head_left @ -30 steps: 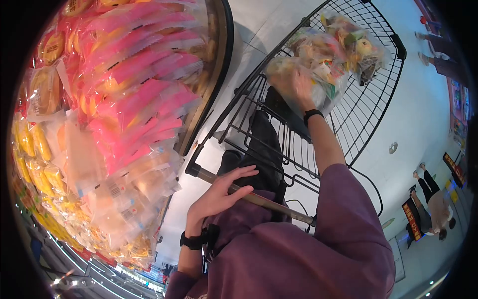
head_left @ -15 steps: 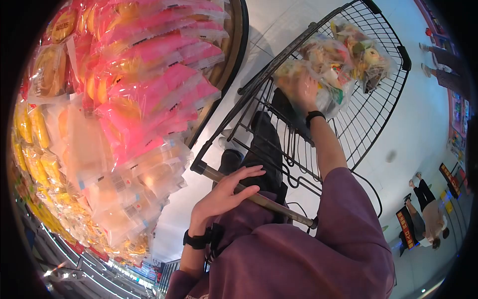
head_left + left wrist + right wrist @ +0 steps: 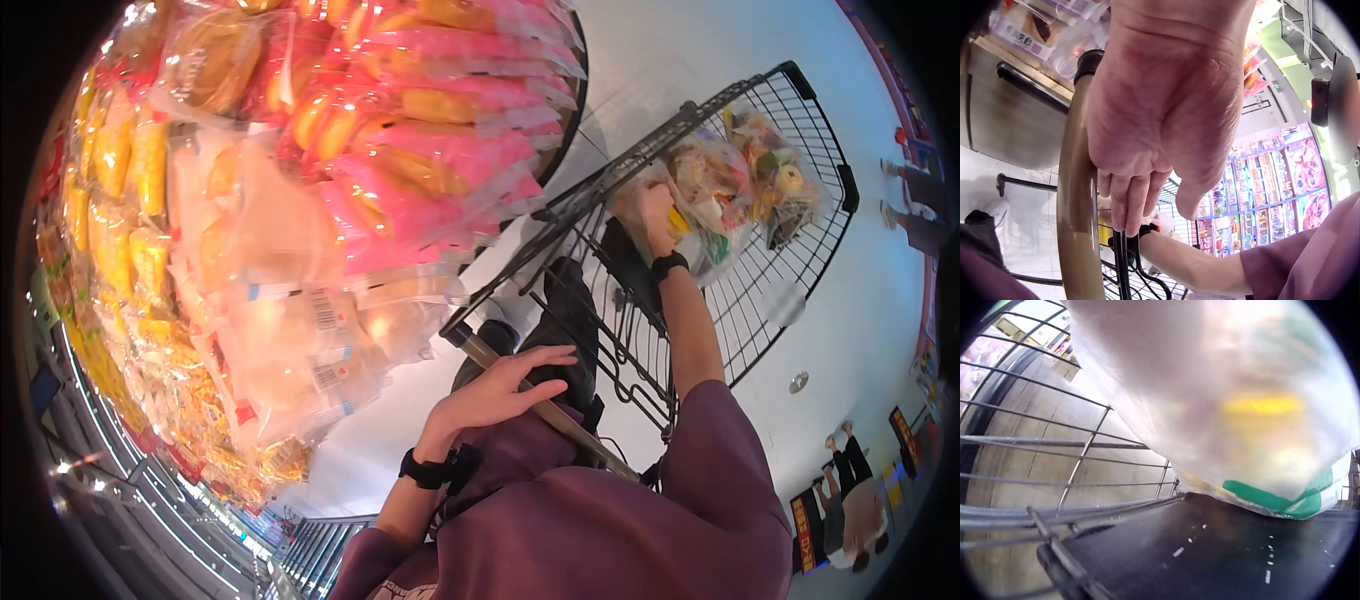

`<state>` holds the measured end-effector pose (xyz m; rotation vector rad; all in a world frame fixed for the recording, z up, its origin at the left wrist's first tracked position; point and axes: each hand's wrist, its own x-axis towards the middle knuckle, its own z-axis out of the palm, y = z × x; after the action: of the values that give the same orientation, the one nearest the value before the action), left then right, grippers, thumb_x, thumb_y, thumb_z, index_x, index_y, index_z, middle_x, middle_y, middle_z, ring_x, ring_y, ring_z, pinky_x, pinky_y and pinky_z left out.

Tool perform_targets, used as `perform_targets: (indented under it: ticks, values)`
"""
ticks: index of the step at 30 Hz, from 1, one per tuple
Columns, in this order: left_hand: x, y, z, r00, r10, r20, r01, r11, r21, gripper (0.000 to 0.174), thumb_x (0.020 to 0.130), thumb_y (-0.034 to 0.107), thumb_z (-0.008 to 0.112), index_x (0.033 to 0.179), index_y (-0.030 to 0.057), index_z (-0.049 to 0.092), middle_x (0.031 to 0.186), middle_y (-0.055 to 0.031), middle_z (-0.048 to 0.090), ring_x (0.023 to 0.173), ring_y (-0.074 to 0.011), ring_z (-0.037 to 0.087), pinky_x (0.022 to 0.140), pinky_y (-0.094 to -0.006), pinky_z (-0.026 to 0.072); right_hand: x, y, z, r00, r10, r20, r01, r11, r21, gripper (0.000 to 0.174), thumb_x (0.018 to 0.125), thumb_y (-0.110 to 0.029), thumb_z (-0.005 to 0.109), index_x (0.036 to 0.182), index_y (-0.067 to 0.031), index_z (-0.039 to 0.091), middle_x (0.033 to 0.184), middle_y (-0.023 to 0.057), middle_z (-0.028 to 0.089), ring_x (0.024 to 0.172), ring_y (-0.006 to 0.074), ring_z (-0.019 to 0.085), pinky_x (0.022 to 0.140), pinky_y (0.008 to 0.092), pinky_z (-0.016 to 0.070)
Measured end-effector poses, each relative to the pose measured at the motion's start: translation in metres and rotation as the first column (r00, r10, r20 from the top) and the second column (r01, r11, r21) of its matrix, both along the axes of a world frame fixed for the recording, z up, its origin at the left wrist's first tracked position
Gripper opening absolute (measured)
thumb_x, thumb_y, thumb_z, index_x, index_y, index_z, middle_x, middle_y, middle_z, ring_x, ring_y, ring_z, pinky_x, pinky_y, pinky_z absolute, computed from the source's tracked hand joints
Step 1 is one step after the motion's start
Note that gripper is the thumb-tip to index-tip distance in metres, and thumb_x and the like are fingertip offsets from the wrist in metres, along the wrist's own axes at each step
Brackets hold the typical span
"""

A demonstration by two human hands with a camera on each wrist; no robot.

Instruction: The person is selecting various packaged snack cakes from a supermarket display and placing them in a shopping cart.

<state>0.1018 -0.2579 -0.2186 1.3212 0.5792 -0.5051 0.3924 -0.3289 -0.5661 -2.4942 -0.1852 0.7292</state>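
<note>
Where the cart (image 3: 848, 190) stands, pale floor (image 3: 855, 290) shines.

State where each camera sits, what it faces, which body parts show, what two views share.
Head: worn there, facing forward and down at a cart; left hand, right hand, arms, shirt, legs show.
Left wrist: worn there, facing left hand and handle; right forearm shows.
Right wrist: worn there, facing a bag; no hand discernible.
Head and right wrist share the bag.
</note>
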Motion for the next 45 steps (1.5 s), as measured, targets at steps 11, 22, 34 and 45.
perform_targets:
  ticks: [11,22,34,45]
  values:
    - [-0.016,-0.008,-0.014,0.982,-0.073,0.172,0.053,0.991,0.122,0.055,0.101,0.036,0.055,0.146,0.0077,0.041,0.135,-0.0083,0.061,0.116,-0.0239,0.061,0.099,-0.0350,0.0457,0.000,-0.057,-0.041,0.991,-0.092,-0.102,0.117,0.953,0.278,0.026,0.089,-0.024,0.070,0.097,-0.0023,0.061,0.075,0.0050,0.063,0.067,0.0136,0.061,0.061,0.0290,0.0488]
    - [-0.054,-0.023,0.022,0.907,-0.303,0.294,0.137,0.870,0.474,0.061,0.100,0.045,0.053,0.142,0.0016,0.043,0.131,-0.0224,0.056,0.122,-0.0355,0.053,0.103,-0.0399,0.0423,-0.066,-0.077,0.315,0.990,0.129,-0.052,-0.049,0.677,0.734,0.021,0.093,-0.016,0.066,0.106,-0.0046,0.055,0.069,-0.0011,0.055,0.049,0.0067,0.048,0.043,0.0223,0.0341]
    - [-0.229,-0.007,0.207,0.154,0.731,0.665,-0.925,0.344,-0.164,0.045,0.100,0.010,0.052,0.142,-0.0005,0.040,0.138,-0.0159,0.051,0.119,-0.0199,0.056,0.094,-0.0331,0.0485,-0.321,0.024,0.559,0.607,0.792,-0.064,-0.017,0.094,0.995,0.018,0.093,-0.013,0.063,0.099,-0.0014,0.051,0.083,0.0112,0.064,0.054,0.0113,0.057,0.048,0.0239,0.0459]
    - [-0.362,-0.010,0.207,-0.120,0.741,0.661,-0.983,0.002,-0.181,0.031,0.101,0.022,0.058,0.116,-0.0043,0.064,0.092,-0.0042,0.068,0.080,-0.0079,0.065,0.063,-0.0253,0.0575,-0.477,0.069,0.545,0.487,0.870,-0.080,-0.166,0.182,0.969,0.021,0.101,-0.019,0.058,0.083,-0.0078,0.056,0.071,-0.0076,0.049,0.062,0.0001,0.041,0.056,0.0194,0.0347]
